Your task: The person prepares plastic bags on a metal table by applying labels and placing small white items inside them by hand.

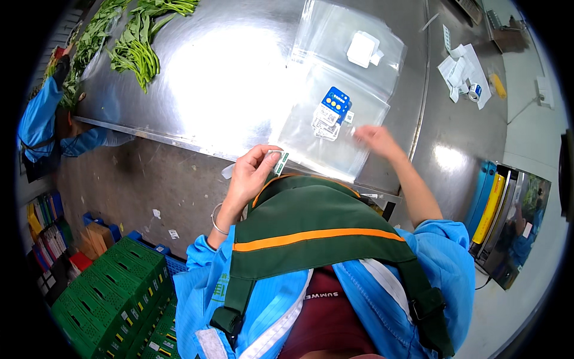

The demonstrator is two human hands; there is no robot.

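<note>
My left hand (246, 175) is closed at the table's front edge, pinching a small green-and-white label strip (281, 161) between thumb and fingers. Clear plastic bags (314, 140) lie flat in a stack before me. On them rests a small pile of blue cards (336, 99) and white printed labels (326, 124). Just right of the pile, my right hand (378, 141) hovers over the bags with curled fingers pressed together. Something small and pale shows at its fingertips, too blurred to name. Farther back, a white card-like piece (362, 49) sits on more clear bags.
Leafy green vegetables (137, 51) lie at the steel table's (209, 90) far left, near a co-worker's blue sleeve (42, 113). Crumpled label paper (463, 72) and a roll (475, 91) are at the right. Green crates (113, 287) stand on the floor at lower left.
</note>
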